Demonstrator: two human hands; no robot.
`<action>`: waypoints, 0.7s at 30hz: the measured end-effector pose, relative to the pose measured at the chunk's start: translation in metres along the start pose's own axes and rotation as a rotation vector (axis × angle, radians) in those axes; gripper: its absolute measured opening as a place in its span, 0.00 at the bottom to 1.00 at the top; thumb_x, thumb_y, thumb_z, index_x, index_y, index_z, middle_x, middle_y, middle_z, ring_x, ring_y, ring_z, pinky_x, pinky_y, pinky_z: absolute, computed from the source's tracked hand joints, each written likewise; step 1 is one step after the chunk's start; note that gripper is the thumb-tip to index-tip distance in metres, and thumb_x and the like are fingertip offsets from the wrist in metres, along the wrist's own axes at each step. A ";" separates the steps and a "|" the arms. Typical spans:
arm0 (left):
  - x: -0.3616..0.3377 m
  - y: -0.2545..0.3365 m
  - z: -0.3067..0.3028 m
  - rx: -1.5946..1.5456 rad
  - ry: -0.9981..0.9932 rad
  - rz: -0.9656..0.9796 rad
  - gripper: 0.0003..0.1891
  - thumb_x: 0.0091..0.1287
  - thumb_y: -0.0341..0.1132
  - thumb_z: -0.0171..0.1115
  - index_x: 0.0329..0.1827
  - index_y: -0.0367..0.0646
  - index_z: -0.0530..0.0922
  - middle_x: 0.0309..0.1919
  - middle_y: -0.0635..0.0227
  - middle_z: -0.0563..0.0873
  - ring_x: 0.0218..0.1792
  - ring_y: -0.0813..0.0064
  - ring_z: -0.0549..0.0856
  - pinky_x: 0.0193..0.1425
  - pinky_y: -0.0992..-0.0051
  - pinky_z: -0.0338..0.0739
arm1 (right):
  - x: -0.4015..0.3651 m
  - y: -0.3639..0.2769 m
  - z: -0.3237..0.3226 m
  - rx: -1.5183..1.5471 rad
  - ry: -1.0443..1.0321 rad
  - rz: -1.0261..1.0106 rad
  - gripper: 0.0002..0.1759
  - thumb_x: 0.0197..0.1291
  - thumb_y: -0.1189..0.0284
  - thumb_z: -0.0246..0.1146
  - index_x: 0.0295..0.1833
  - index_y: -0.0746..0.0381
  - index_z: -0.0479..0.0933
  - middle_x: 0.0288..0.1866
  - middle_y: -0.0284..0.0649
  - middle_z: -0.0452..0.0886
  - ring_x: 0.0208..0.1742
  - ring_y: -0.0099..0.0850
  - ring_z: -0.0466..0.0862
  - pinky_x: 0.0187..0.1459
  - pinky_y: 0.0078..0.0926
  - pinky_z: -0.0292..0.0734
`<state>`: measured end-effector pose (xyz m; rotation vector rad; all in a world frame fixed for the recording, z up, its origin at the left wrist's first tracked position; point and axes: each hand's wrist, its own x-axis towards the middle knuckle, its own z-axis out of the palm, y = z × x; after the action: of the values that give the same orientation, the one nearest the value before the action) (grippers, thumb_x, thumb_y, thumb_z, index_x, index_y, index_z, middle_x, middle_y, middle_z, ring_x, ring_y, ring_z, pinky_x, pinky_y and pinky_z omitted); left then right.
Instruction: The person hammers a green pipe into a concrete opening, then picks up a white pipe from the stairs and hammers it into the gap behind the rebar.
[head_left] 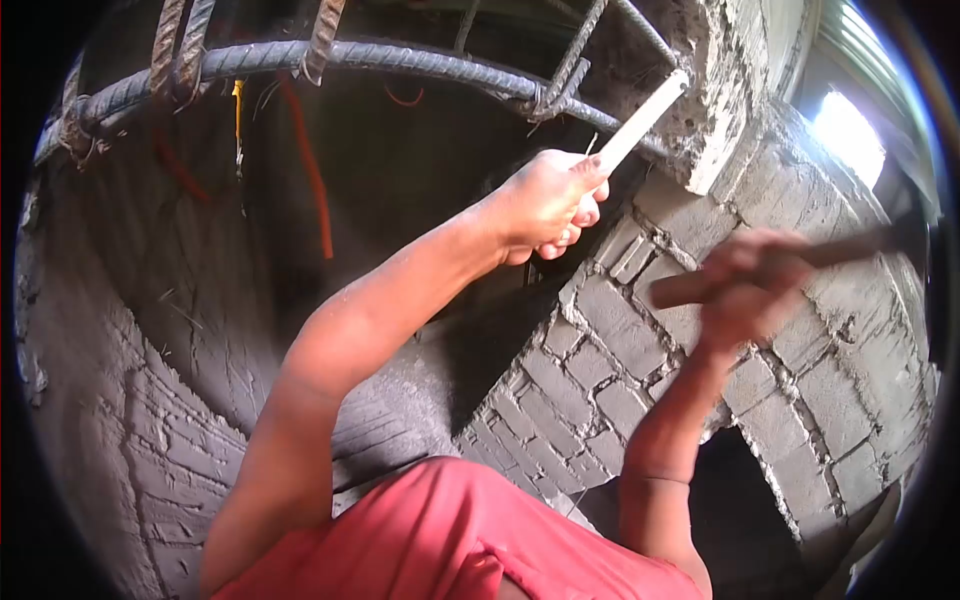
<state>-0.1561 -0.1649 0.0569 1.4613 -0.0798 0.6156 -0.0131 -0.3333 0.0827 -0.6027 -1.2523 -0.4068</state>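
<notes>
Left hand (560, 205) and right hand (755, 285), apart, are being clenched around a pale rod (645, 120) and brown handle (845, 248), respectively, near a concrete edge (722, 95).

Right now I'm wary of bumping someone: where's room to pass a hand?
The gap between the left forearm and right forearm, above the red shirt and before the brick wall, looks clearest. Crowded spots: by the left hand, where its pale rod points at the concrete near the curved bar, and around the blurred right hand and its tool.
</notes>
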 end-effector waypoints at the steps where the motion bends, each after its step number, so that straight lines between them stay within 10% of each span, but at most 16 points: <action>1: 0.003 0.005 -0.001 -0.006 0.020 0.000 0.23 0.77 0.57 0.50 0.36 0.45 0.70 0.18 0.80 0.68 0.11 0.93 0.64 0.10 0.87 0.61 | 0.018 -0.029 0.003 -0.124 0.078 -0.219 0.32 0.74 0.40 0.41 0.38 0.60 0.68 0.23 0.34 0.71 0.15 0.24 0.69 0.19 0.25 0.70; 3: 0.003 0.003 -0.001 0.000 0.005 0.040 0.24 0.76 0.58 0.50 0.37 0.43 0.70 0.19 0.78 0.68 0.11 0.92 0.64 0.10 0.86 0.62 | 0.051 -0.089 -0.055 0.428 -0.029 -0.301 0.40 0.61 0.26 0.41 0.30 0.54 0.70 0.21 0.35 0.69 0.20 0.27 0.70 0.30 0.31 0.72; 5: 0.002 0.002 -0.002 -0.010 0.008 0.041 0.24 0.76 0.58 0.50 0.36 0.43 0.70 0.19 0.78 0.69 0.11 0.92 0.64 0.10 0.86 0.62 | 0.066 -0.115 -0.087 0.200 -0.007 -0.841 0.44 0.51 0.19 0.40 0.25 0.52 0.69 0.18 0.35 0.68 0.21 0.28 0.71 0.33 0.33 0.72; 8: 0.004 0.002 0.000 0.005 0.018 0.035 0.24 0.76 0.58 0.50 0.36 0.44 0.70 0.19 0.78 0.69 0.11 0.92 0.64 0.10 0.86 0.62 | 0.026 -0.003 -0.036 -0.345 0.085 -0.689 0.39 0.59 0.27 0.47 0.27 0.55 0.72 0.18 0.33 0.73 0.19 0.29 0.73 0.26 0.34 0.73; 11: 0.003 0.006 0.001 0.058 0.043 0.032 0.24 0.76 0.59 0.50 0.36 0.45 0.70 0.19 0.79 0.68 0.11 0.93 0.64 0.10 0.87 0.61 | -0.039 0.068 0.004 0.013 -0.080 0.539 0.26 0.71 0.45 0.56 0.36 0.58 0.72 0.22 0.31 0.74 0.17 0.23 0.73 0.17 0.25 0.69; 15: 0.004 0.004 0.000 0.063 0.046 0.030 0.24 0.77 0.58 0.50 0.36 0.45 0.69 0.19 0.79 0.69 0.11 0.93 0.65 0.10 0.87 0.61 | 0.006 -0.032 -0.031 0.080 0.056 0.014 0.31 0.71 0.37 0.47 0.48 0.58 0.68 0.25 0.31 0.72 0.19 0.21 0.69 0.21 0.22 0.69; 21: 0.004 0.005 0.004 0.004 0.031 0.009 0.24 0.76 0.59 0.50 0.35 0.45 0.69 0.19 0.79 0.68 0.11 0.92 0.64 0.10 0.86 0.61 | 0.045 -0.153 -0.107 0.190 0.300 -0.894 0.41 0.53 0.23 0.44 0.15 0.51 0.64 0.19 0.35 0.68 0.26 0.28 0.73 0.32 0.33 0.70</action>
<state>-0.1535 -0.1670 0.0633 1.4558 -0.0611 0.6454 -0.0110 -0.5184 0.1356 0.2167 -1.1963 -1.0602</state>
